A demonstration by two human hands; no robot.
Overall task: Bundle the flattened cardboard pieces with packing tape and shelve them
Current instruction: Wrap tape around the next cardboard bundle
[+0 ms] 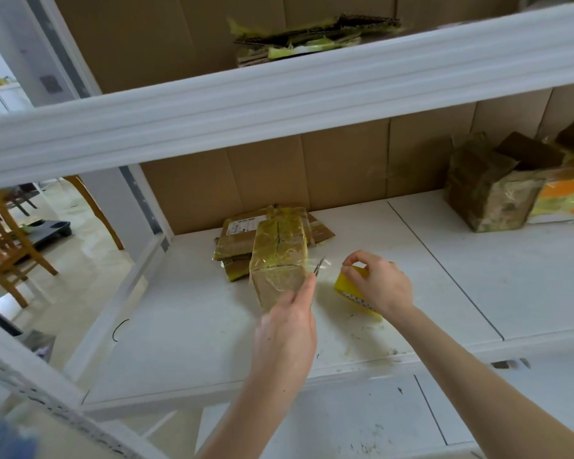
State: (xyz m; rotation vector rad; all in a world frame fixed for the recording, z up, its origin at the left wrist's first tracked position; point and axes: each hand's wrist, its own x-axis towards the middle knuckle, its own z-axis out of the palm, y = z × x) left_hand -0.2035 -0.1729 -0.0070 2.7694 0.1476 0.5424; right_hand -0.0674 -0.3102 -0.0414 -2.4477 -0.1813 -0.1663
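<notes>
A cardboard bundle wrapped in yellowish clear tape stands on the white middle shelf, leaning over flattened cardboard pieces behind it. My left hand is at the bundle's near right corner and holds small scissors, tips pointing up at a short strip of tape that runs off the bundle. My right hand grips a yellow tape roll just right of the bundle, low over the shelf.
Another taped cardboard bundle lies on the upper shelf behind the white beam. A taped open box and an orange-yellow package sit at the right back. A wooden chair stands left of the rack.
</notes>
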